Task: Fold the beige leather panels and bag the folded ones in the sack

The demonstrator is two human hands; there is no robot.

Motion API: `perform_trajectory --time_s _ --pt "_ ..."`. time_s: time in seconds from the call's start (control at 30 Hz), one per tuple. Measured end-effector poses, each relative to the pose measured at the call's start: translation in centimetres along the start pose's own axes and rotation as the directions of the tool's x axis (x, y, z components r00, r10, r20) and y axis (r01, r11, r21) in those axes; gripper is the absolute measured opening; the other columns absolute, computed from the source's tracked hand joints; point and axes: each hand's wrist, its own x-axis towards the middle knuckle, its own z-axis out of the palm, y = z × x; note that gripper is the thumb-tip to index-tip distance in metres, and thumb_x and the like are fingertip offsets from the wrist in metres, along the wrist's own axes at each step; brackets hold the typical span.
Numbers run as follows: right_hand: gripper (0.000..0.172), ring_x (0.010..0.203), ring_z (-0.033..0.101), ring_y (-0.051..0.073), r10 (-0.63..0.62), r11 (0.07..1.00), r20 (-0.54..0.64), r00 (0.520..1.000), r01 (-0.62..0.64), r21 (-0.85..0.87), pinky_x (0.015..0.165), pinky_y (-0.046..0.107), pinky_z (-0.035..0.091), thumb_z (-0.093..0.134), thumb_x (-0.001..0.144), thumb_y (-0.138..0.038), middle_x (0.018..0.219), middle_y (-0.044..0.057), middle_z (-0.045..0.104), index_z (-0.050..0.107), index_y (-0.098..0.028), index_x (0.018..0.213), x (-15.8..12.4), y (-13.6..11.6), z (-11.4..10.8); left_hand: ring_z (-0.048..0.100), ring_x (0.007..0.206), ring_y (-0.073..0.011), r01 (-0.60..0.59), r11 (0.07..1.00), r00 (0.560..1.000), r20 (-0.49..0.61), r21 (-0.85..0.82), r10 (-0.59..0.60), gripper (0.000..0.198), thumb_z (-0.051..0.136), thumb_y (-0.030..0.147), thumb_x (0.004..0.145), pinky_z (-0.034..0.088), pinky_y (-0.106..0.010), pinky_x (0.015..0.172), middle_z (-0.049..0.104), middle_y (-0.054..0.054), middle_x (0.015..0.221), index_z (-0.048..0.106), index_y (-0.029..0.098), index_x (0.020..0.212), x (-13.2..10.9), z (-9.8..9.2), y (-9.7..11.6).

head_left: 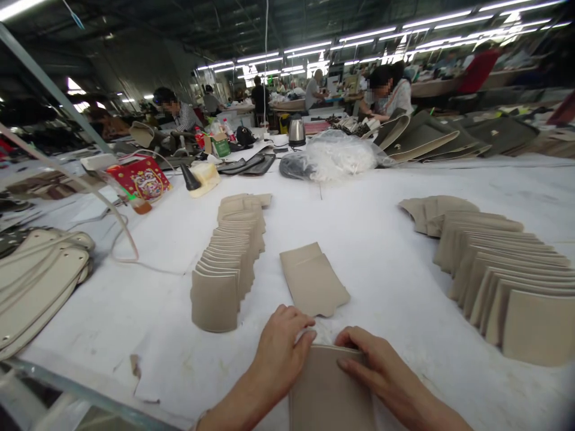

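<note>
A taupe leather-like panel [332, 389] lies at the table's near edge, running out of the bottom of the view. My left hand [284, 342] is at its upper left corner, thumb and curled fingers closed on the edge. With the thumb on top and the fingers bent over the far edge, my right hand [375, 365] pinches its upper right side. Just beyond my hands are two overlapping taupe pieces [314, 281], lying flat. A fanned row of similar panels [214, 299] stretches away on the left, and another row of panels [536, 326] on the right.
White sheeting covers the table [359, 239]. Cream bag-shaped pieces [40, 287] are stacked at far left, near a hanging hose [103, 197]. Farther back are a red pouch [142, 178], a glue-stained container [204, 178], clear plastic wrap [336, 154] and a kettle [296, 130]. Several people work beyond.
</note>
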Motion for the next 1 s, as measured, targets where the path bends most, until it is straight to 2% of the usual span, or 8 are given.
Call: perform_trajectory --time_s 0.1,0.2,0.37,0.5,0.6,0.77,0.9,1.0 --pt "0.015 0.094 0.052 0.018 -0.035 0.999 0.053 0.998 0.034 0.007 0.082 0.032 0.037 0.047 0.089 -0.029 0.100 0.002 0.058 0.057 -0.021 0.099 -0.4 -0.1 0.1 0.058 0.077 -0.0174 0.139 0.988 0.967 0.222 -0.067 -0.121 0.021 0.053 0.023 0.076 0.040 -0.029 0.071 0.069 -0.003 0.075 0.072 0.016 0.074 0.9 -0.6 0.1" --pt "0.014 0.095 0.051 0.018 -0.053 0.999 0.073 0.996 0.053 0.000 0.084 0.033 0.038 0.047 0.091 -0.029 0.101 0.002 0.058 0.056 -0.021 0.099 -0.5 -0.1 0.3 0.054 0.067 -0.0134 0.234 0.956 0.907 0.395 -0.178 -0.149 0.020 0.055 0.024 0.068 0.035 -0.024 0.060 0.064 0.000 0.066 0.072 0.013 0.072 1.0 -0.7 -0.4" --pt "0.017 0.103 0.047 0.018 -0.162 0.985 0.078 0.984 0.165 -0.043 0.090 0.034 0.038 0.046 0.093 -0.023 0.110 0.003 0.052 0.053 -0.024 0.109 -0.8 -0.7 0.4 0.042 0.060 -0.0093 0.259 0.931 0.860 0.500 -0.256 -0.102 0.017 0.055 0.021 0.063 0.030 -0.022 0.055 0.051 0.004 0.057 0.069 0.011 0.067 1.0 -1.0 -0.9" --pt "0.019 0.102 0.045 0.020 -0.303 0.922 0.055 0.951 0.307 -0.234 0.087 0.036 0.038 0.051 0.090 -0.016 0.111 0.005 0.049 0.055 -0.025 0.106 -1.1 -1.8 0.3 0.039 0.055 -0.0080 0.411 0.830 0.801 0.584 -0.377 -0.132 0.013 0.059 0.022 0.059 0.029 -0.022 0.053 0.048 0.004 0.053 0.066 0.011 0.064 1.0 -0.7 -0.9" --pt "0.014 0.095 0.045 0.021 -0.365 0.868 0.042 0.930 0.357 -0.345 0.082 0.037 0.037 0.054 0.088 -0.015 0.103 0.005 0.052 0.058 -0.023 0.098 -1.1 -2.2 0.4 0.036 0.051 -0.0074 0.481 0.767 0.787 0.594 -0.424 -0.164 0.013 0.061 0.023 0.058 0.026 -0.023 0.051 0.045 0.005 0.050 0.063 0.010 0.061 0.9 -0.3 -0.9" --pt "0.019 0.090 0.045 0.020 -0.456 0.824 -0.027 0.889 0.411 -0.391 0.078 0.035 0.032 0.063 0.081 -0.009 0.095 0.003 0.056 0.059 -0.022 0.095 -0.9 -2.1 0.9 0.029 0.050 -0.0066 0.424 0.807 0.811 0.569 -0.411 -0.136 0.010 0.057 0.021 0.060 0.018 -0.025 0.048 0.037 0.006 0.048 0.060 0.011 0.058 0.6 -0.2 -0.9" --pt "0.018 0.087 0.045 0.019 -0.530 0.798 -0.093 0.843 0.459 -0.390 0.079 0.034 0.028 0.064 0.078 -0.008 0.093 0.000 0.057 0.058 -0.021 0.089 -0.9 -2.0 1.1 0.031 0.052 -0.0074 0.389 0.841 0.830 0.540 -0.377 -0.141 0.011 0.056 0.020 0.059 0.019 -0.024 0.048 0.039 0.006 0.050 0.062 0.012 0.060 0.6 -0.3 -0.9" --pt "0.015 0.089 0.045 0.019 -0.516 0.807 -0.078 0.853 0.454 -0.378 0.081 0.034 0.027 0.063 0.080 -0.009 0.093 0.000 0.057 0.058 -0.021 0.087 -0.7 -2.2 0.9 0.033 0.053 -0.0079 0.386 0.842 0.831 0.538 -0.377 -0.140 0.011 0.055 0.021 0.059 0.021 -0.024 0.048 0.041 0.005 0.051 0.061 0.012 0.060 0.5 -0.2 -0.9"
